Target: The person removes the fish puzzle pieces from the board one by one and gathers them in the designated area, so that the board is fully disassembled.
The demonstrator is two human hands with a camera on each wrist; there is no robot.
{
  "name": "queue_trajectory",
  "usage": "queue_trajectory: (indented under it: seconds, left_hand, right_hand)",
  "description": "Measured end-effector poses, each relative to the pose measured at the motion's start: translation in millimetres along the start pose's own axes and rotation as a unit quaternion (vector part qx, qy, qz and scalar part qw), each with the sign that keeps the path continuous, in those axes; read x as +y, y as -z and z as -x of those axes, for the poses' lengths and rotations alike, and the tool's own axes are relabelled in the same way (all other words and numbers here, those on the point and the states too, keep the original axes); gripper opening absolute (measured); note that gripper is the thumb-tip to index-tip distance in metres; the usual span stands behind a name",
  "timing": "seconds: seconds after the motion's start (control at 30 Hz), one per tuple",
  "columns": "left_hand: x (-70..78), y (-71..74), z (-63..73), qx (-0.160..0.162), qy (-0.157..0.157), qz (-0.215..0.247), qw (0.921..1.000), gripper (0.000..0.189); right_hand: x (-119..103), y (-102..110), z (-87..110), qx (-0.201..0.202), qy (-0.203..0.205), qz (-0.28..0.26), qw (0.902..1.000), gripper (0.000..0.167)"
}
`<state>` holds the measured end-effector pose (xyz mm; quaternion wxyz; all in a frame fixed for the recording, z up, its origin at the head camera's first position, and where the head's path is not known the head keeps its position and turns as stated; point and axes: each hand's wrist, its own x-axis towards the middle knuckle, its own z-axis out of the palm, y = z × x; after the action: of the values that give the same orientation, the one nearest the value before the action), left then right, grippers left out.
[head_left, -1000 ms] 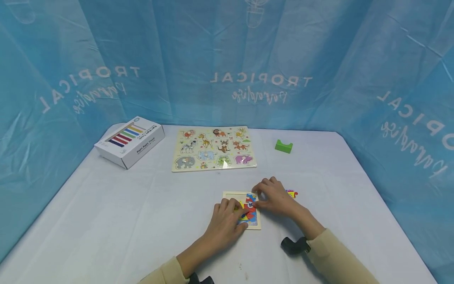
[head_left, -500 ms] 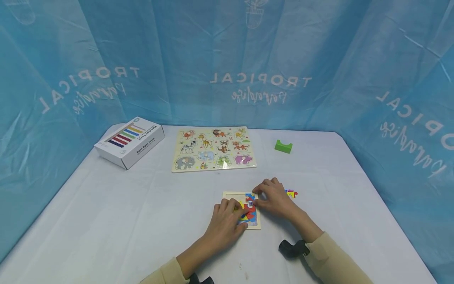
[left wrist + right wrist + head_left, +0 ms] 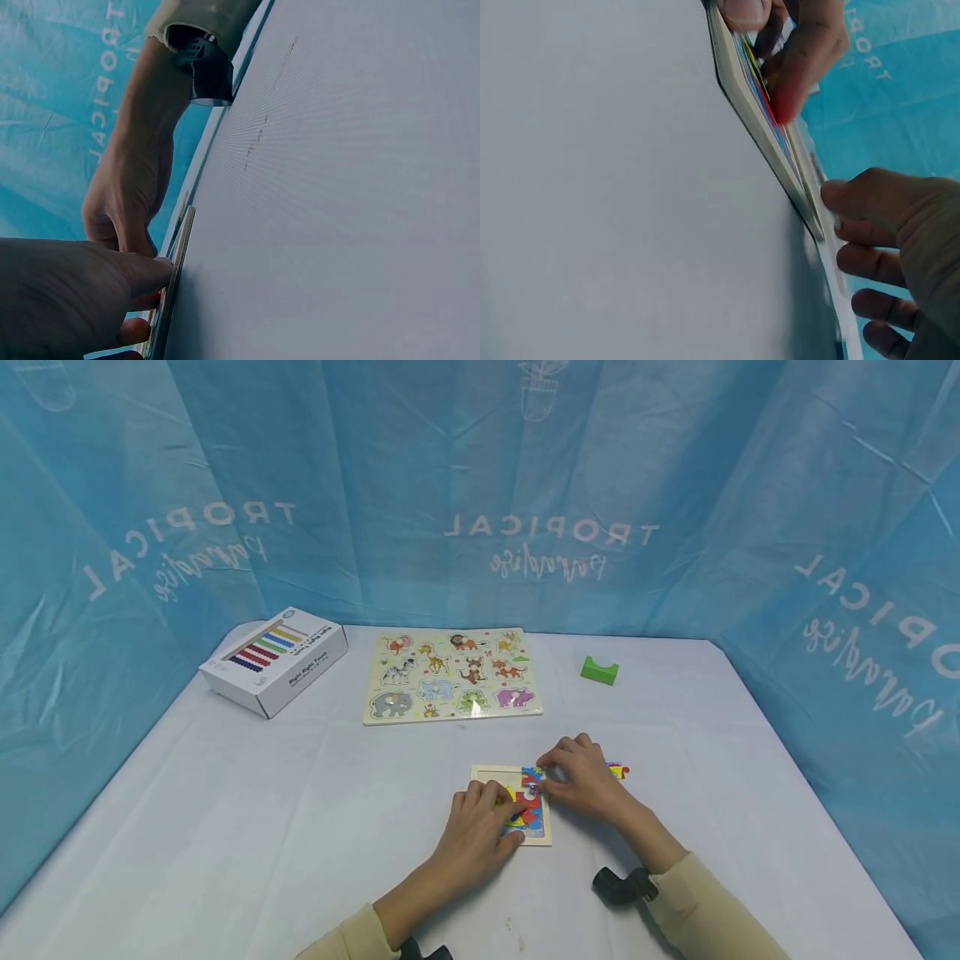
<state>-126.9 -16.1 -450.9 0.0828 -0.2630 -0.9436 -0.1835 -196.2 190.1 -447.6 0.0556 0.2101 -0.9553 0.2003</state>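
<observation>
A small square jigsaw tray [image 3: 487,771] with a pale wooden rim lies on the table, partly filled with red, yellow and blue pieces. My left hand [image 3: 472,835] holds its near left side, thumb at the rim and forefinger on the pieces; the palm hides that part. At the upper right corner my right hand [image 3: 581,779] pinches a red and blue puzzle piece [image 3: 532,779] printed with an eye, slightly out of line with its neighbours. In the right wrist view the thumb [image 3: 847,195] is beside the rim. Another colourful puzzle piece [image 3: 618,770] lies behind the right hand, partly hidden.
An animal peg puzzle board [image 3: 453,677] lies at the back middle of the white table. Left of it stands a white box [image 3: 277,660] with coloured strips pictured on top. A green notched block [image 3: 600,670] is at the back right. A blue curtain [image 3: 480,485] surrounds the table.
The eye-printed piece has shifted slightly up and right in the head view, along with my right fingertips. My left hand stays where it was on the tray.
</observation>
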Motion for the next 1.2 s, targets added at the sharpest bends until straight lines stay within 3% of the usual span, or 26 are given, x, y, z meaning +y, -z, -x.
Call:
queue_trajectory:
  seconds: [0.2,0.53,0.97,1.2]
  left_hand:
    - [-0.1,0.6,0.4,-0.001,-0.002,0.008,1.0000,0.034]
    - [1.4,0.2,-0.1,0.004,0.003,0.020,0.9998,0.033]
    - [0.4,-0.4,0.2,0.006,0.003,0.022,0.9997,0.035]
    - [1.1,-0.3,0.2,-0.001,0.005,0.012,0.9999,0.034]
  right_hand:
    - [16,15,11.4,0.034,-0.001,-0.018,0.9993,0.027]
    - [62,44,39.9,0.064,-0.019,-0.010,0.9977,0.023]
    - [102,60,59.7,0.025,-0.083,0.014,0.9962,0.024]
    - [114,60,63.2,0.014,-0.092,-0.001,0.9957,0.024]
